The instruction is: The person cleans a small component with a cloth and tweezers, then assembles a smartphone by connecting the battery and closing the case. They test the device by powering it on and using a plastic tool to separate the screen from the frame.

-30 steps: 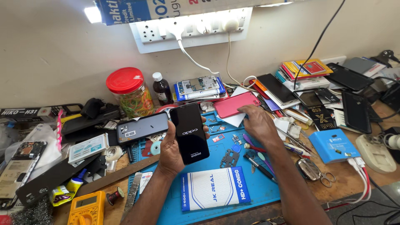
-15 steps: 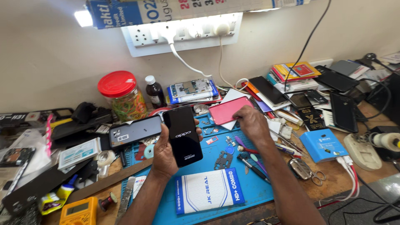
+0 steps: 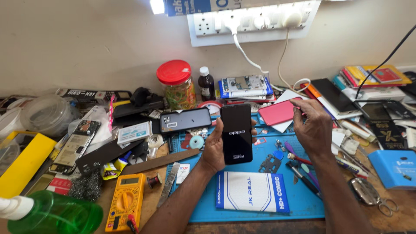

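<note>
While the left hand (image 3: 214, 149) has its grip wrapped around a black glossy smartphone (image 3: 236, 133), held upright with its back panel facing the camera at the centre of the frame, the right hand (image 3: 313, 125) hovers right of centre with fingers curled, thumb and forefinger pinched near the corner of a pink flat rectangular case (image 3: 279, 112); whether that grip has hold of anything small I cannot tell. Below both hands lies a blue rubber work mat (image 3: 303, 199) on the cluttered counter (image 3: 151, 199), with a white and blue flat packet (image 3: 252, 191) near the bottom and loose screwdrivers (image 3: 303, 175) to its right. As a judgement, the work looks early: the phone's back is in place and no tool is in either hand. At lower left sits a yellow multimeter (image 3: 125, 203); a red-lidded jar (image 3: 175, 84) stands at upper centre-left.
</note>
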A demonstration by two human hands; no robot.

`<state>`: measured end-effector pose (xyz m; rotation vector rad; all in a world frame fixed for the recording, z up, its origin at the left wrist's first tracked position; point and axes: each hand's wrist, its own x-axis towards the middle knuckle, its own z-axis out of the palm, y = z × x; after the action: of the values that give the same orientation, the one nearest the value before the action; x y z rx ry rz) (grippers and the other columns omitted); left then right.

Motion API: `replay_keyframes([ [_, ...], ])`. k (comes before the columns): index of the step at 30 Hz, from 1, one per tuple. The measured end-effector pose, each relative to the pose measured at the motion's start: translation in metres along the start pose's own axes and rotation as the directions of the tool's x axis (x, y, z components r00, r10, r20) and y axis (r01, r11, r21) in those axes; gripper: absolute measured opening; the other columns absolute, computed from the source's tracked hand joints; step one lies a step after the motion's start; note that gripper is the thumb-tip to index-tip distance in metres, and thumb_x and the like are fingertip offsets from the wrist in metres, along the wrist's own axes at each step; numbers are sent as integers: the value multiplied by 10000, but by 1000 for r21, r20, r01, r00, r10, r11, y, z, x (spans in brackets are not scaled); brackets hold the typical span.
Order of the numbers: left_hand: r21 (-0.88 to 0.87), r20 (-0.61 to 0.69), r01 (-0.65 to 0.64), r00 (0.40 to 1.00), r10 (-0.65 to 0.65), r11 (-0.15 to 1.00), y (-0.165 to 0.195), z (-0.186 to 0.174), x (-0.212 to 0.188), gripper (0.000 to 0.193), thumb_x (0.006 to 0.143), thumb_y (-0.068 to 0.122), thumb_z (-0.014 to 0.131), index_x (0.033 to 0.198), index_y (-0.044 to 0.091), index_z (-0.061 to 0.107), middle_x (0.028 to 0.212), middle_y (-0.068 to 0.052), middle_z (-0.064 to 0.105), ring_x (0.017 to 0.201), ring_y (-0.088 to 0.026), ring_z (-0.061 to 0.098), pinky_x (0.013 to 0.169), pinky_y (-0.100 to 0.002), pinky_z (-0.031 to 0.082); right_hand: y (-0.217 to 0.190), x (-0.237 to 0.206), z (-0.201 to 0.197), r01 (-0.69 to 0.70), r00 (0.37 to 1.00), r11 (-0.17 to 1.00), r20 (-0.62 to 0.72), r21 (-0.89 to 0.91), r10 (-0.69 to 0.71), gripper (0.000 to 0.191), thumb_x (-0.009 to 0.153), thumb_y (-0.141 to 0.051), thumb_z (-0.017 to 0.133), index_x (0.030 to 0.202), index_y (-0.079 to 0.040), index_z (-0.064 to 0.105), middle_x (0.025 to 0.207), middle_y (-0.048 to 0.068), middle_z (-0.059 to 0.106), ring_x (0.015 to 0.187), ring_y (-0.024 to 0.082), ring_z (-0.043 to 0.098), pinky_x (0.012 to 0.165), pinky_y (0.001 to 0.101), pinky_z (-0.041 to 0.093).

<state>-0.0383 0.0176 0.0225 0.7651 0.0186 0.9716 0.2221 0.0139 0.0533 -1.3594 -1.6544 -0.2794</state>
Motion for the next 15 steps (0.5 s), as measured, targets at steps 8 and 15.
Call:
replay_keyframes([
  [8, -55, 21, -39, 999, 40, 998, 3, -2, 4, 773, 1070, 623, 383, 1524, 2, 455, 1388, -176, 611, 1234, -260, 642, 1080, -432, 557, -8, 1, -6, 79, 995, 997, -64, 24, -77, 235, 1010, 23, 710, 1233, -49, 732, 1109, 167, 716, 1000, 316, 716, 864, 408, 569],
  [15, 69, 14, -116, 993, 116, 991, 10, 0, 1, 779, 1098, 634, 376, 1500, -23, 495, 1309, -199, 647, 1161, -297, 671, 1019, -428, 576, -16, 1, -8, 133, 981, 989, -149, 58, -123, 195, 1046, 30, 708, 1237, -6, 720, 1065, 169, 712, 943, 272, 718, 819, 379, 568],
])
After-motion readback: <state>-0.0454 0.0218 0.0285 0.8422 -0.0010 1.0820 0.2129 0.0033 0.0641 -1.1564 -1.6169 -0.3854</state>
